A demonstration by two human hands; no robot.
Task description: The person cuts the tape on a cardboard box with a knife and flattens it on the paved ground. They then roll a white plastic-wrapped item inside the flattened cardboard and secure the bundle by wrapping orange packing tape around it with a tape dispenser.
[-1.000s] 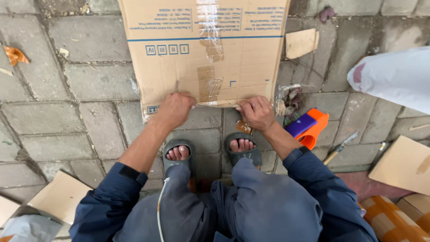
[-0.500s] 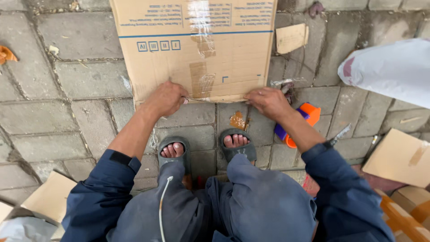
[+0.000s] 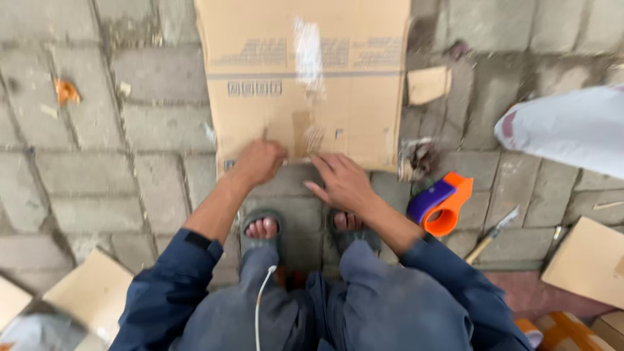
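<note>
Sliding inward, your left hand (image 3: 259,162) fists on the flattened cardboard box (image 3: 305,84) edge; right hand (image 3: 343,182) presses flat, fingers spread

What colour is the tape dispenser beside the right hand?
The tape dispenser is orange and purple, seen in the head view.

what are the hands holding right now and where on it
Both hands are on the flattened cardboard box at its near edge: the left hand grips that edge, the right hand lies flat beside it. Whether the right truly grasps cannot be told.
</note>
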